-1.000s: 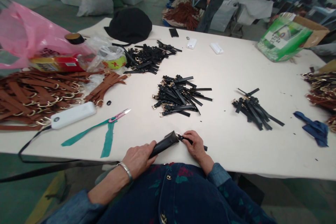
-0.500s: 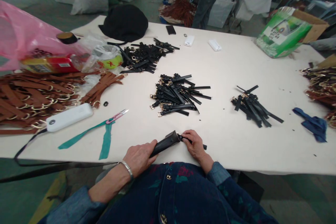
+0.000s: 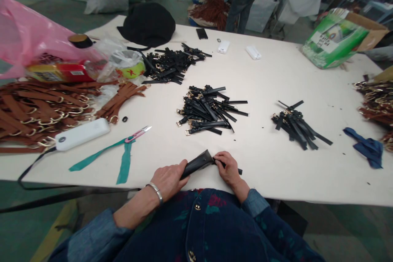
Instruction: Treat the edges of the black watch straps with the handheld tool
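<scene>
Wrapped around the narrow end of a black leather-like piece [image 3: 198, 163] is my left hand [image 3: 168, 179], a silver bangle on its wrist. The wide end of that piece points up and right. My right hand [image 3: 227, 168] pinches a small black strap [image 3: 239, 171], whose tail sticks out on the right of the fingers. The strap's other end meets the wide end of the black piece; fingers hide most of it. Beyond my hands lies a pile of black buckle straps [image 3: 208, 110], with a smaller pile [image 3: 294, 125] to the right.
Scissors [image 3: 138, 134] with green cloth strips lie left, beside a white power bank [image 3: 82, 134] and brown straps [image 3: 39, 110]. Farther back are more black straps [image 3: 172, 65], a black cap [image 3: 149, 24] and a green box [image 3: 334, 41]. Blue cloth [image 3: 367, 147] lies right. A person [image 3: 244, 4] stands behind.
My left hand has moved slightly right and up with the black piece, whose wide end now sits closer to my right fingers. The right hand has hardly moved.
</scene>
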The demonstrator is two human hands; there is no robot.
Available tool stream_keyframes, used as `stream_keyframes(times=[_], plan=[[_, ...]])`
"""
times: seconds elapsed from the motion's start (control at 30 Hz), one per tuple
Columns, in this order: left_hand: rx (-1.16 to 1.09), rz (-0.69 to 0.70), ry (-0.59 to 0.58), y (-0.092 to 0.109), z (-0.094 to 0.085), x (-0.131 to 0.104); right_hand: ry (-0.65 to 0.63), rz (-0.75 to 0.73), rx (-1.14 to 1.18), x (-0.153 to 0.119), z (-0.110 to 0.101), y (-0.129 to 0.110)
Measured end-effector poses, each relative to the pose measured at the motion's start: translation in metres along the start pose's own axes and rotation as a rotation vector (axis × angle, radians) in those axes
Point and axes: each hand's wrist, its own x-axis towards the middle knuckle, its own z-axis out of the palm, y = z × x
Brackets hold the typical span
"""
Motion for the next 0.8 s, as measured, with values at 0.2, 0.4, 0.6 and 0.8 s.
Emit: stream_keyframes(times=[0.2,0.4,0.6,0.8], plan=[[0.027,-0.066,-0.119,0.001,-0.015,-0.004,0.032,0.017,0.003,0.001,0.002,-0.002],[-0.007,0.000,-0.040,0.008,-0.012,0.000,0.047,0.014,0.016,0.001,0.002,-0.001],[-0.007,-0.047,0.014,0.010,-0.002,0.008,0.066,0.023,0.009,0.001,0.002,-0.001],[0.013,-0.087,0.004,-0.005,-0.008,0.002,0.056,0.029,0.008,0.002,0.002,-0.002]])
